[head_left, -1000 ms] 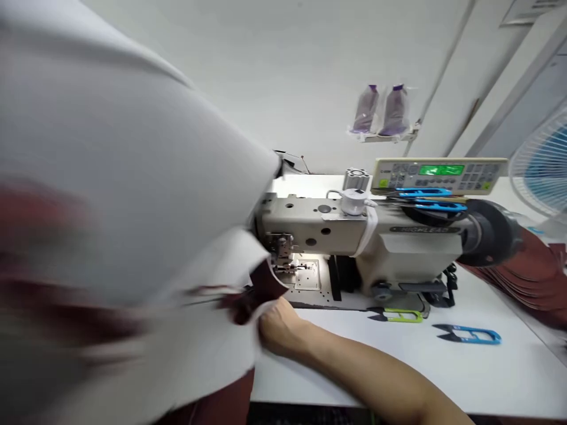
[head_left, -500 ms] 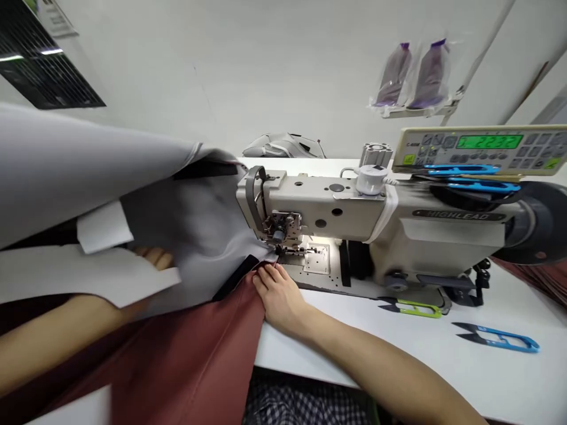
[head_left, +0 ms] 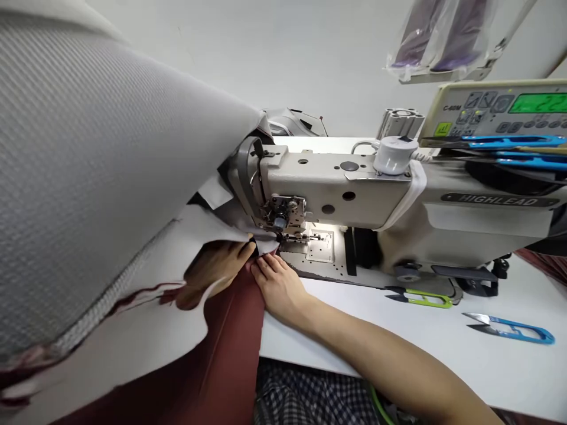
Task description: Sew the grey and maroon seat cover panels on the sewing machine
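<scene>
Fabric (head_left: pixel 241 330) (maroon bit) sits at seven o'clock from the machine (head_left: pixel 305 186); my right grip (head_left: pixel 281 289) lies flat on it, unclenched, probably steadying it. Left grip (head_left: pixel 225 262), eight o'clock: can't tell if pinching.

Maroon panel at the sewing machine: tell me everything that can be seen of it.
The maroon panel looks like smooth, matte leather or coated fabric, with a faint lengthwise line, perhaps a seam. It narrows toward the sewing machine and widens downward past the front edge of the white table. The right grip, a bare hand laid flat, touches its narrow end. An off-white layer overlaps its left side. Whether the left grip touches it is unclear.
</scene>
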Tool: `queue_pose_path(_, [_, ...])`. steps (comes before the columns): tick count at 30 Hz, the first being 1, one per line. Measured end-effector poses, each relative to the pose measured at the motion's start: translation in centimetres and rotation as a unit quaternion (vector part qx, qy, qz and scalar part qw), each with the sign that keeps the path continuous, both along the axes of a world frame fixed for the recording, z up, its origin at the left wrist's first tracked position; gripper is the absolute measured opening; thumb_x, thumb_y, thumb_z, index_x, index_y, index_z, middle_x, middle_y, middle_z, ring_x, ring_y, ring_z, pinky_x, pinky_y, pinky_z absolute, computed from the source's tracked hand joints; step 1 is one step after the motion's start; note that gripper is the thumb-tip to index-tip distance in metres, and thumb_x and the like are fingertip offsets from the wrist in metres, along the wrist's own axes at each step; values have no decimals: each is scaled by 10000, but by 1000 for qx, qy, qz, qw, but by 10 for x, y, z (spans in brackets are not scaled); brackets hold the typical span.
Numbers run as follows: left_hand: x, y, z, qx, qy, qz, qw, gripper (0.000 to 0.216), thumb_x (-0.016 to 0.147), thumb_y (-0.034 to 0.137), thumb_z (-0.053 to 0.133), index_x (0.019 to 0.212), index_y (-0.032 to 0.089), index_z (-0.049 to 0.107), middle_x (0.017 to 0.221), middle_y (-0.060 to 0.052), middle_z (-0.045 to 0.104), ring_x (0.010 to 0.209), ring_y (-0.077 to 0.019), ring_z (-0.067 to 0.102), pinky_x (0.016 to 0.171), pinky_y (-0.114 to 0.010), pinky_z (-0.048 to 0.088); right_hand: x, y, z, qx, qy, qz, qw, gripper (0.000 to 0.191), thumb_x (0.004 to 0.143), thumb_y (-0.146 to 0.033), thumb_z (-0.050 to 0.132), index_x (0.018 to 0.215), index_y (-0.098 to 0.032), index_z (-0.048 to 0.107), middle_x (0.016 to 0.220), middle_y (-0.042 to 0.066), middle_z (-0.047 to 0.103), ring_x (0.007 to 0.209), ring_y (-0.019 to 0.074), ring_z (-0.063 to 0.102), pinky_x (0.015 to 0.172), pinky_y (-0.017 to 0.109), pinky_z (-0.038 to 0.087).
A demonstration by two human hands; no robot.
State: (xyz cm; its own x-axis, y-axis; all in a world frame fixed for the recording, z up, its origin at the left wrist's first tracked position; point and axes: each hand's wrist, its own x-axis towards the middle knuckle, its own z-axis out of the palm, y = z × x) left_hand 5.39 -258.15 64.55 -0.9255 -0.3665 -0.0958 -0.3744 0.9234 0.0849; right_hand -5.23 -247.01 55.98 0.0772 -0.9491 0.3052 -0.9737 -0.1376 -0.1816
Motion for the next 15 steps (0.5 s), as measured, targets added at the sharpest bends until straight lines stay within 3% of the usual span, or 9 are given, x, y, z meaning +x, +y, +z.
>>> queue_pose_path(8, [-21,38,-74,2,-20,64,998,476,844,284,572,1298,145,617,1260,-205,655,1201,-402,604,999,-537,538,-4,5,-1,-20,38,3,999,454,1003,-169,415,1403,10,530,1421,204,572,1357,317,504,1157,448,412])
queue_pose_path(11, [-23,40,-87,-4,-27,74,997,481,848,273,543,1309,152,609,1284,-203,653,1176,-404,628,954,-527,570,-4,8,-1,-27,47,6,999,424,1008,-156,412,1362,25,561,1398,209,590,1334,314,526,1105,438,457])
queue_pose_path(15, [-26,31,-87,-2,-27,39,999,439,839,209,544,1270,173,621,1263,-195,668,1112,-384,661,853,-504,597,-6,11,1,-26,40,0,999,403,1000,-156,431,1326,22,586,1363,215,616,1306,319,548,1030,462,504])
